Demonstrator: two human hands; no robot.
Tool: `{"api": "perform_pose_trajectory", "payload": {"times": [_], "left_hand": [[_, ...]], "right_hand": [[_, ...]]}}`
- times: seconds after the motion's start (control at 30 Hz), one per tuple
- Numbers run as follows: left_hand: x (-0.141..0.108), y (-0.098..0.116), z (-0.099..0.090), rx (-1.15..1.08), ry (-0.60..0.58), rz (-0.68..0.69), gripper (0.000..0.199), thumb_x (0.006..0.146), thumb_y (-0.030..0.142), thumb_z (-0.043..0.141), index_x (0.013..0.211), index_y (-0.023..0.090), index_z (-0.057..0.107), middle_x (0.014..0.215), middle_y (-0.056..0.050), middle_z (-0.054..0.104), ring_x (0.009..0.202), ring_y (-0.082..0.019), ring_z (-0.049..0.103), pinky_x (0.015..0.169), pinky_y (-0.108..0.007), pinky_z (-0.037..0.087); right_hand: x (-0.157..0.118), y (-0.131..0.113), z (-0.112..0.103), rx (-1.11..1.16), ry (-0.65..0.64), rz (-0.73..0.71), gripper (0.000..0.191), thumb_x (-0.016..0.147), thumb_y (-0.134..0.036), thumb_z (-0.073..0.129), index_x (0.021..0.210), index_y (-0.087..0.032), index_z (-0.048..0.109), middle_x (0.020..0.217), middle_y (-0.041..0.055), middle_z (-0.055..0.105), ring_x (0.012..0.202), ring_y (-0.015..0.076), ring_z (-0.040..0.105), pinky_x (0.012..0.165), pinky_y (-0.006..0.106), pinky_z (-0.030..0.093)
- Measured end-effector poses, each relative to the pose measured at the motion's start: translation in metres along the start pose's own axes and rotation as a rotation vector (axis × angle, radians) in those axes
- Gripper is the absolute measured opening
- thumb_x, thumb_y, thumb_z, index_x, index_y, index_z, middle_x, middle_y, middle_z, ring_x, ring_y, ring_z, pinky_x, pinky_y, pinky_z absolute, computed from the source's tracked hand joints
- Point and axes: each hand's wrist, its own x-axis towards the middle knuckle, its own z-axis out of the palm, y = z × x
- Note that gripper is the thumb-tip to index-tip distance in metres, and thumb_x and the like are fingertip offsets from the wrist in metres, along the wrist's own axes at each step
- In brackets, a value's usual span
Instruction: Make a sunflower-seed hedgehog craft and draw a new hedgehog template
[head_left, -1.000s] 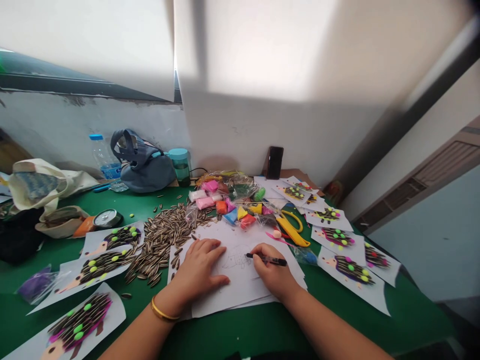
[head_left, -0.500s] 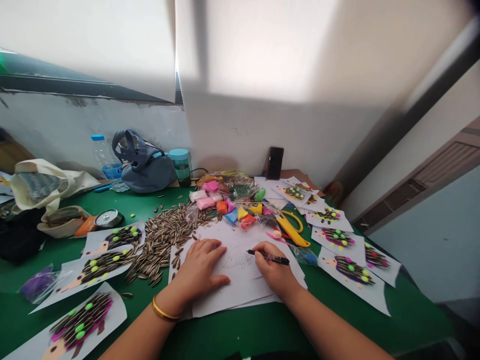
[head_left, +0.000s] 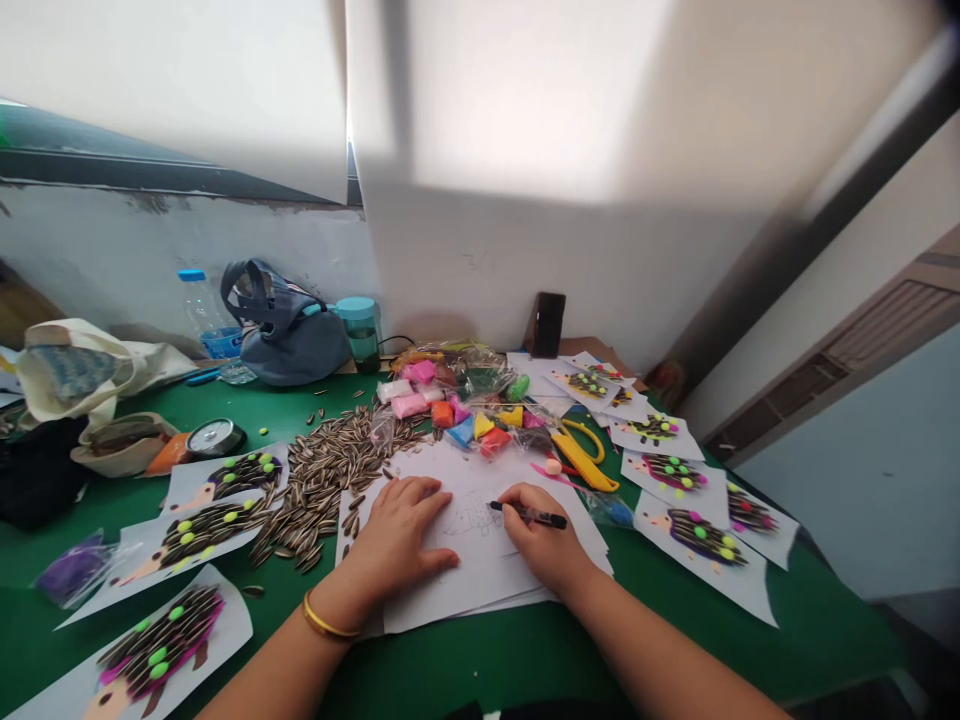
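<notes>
My right hand is closed around a black pen, its tip at the right part of a faint hedgehog drawing. That outline is on a white sheet of paper lying on a few more sheets. Fingers spread, my left hand rests flat on the paper, left of the drawing. A heap of striped sunflower seeds lies just beyond and left of this hand, some of them on the paper's edge.
Bagged coloured clay and yellow-handled scissors lie behind the paper. Hedgehog pictures made with seeds flank me, such as one at left and one at right. A phone, blue bag and bottle stand by the wall.
The pen has tilted slightly and its tip has shifted a little to the left with my right hand. My left hand stays flat on the paper.
</notes>
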Motion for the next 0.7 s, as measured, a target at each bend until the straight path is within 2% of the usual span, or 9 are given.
{"api": "perform_pose_trajectory", "payload": {"times": [0.13, 0.33, 0.7], "left_hand": [[-0.0001, -0.0006, 0.0004, 0.0, 0.003, 0.003, 0.07, 0.064, 0.049, 0.081, 0.126, 0.024, 0.061, 0.132, -0.011, 0.057, 0.123, -0.034, 0.048, 0.109, -0.053, 0.033], [-0.0002, -0.0017, 0.0014, -0.003, 0.013, 0.01, 0.07, 0.064, 0.051, 0.081, 0.126, 0.023, 0.062, 0.132, -0.011, 0.057, 0.123, -0.034, 0.048, 0.109, -0.053, 0.032], [-0.0001, -0.0022, 0.0026, 0.005, -0.004, -0.002, 0.072, 0.064, 0.049, 0.081, 0.128, 0.024, 0.06, 0.133, -0.011, 0.056, 0.125, -0.034, 0.047, 0.11, -0.053, 0.032]], "right_hand": [[-0.0012, 0.0011, -0.0005, 0.003, 0.011, 0.001, 0.013, 0.086, -0.022, 0.049, 0.086, -0.021, 0.063, 0.084, 0.0023, 0.064, 0.086, 0.0202, 0.06, 0.078, 0.032, 0.045], [-0.0009, 0.0012, -0.0016, 0.043, 0.058, -0.029, 0.016, 0.087, -0.024, 0.05, 0.093, -0.021, 0.064, 0.091, 0.0032, 0.066, 0.089, 0.0203, 0.06, 0.081, 0.032, 0.046], [0.0018, 0.0006, 0.0011, 0.007, 0.011, -0.001, 0.015, 0.087, -0.023, 0.05, 0.092, -0.022, 0.064, 0.09, 0.0025, 0.066, 0.09, 0.0201, 0.06, 0.082, 0.032, 0.045]]}}
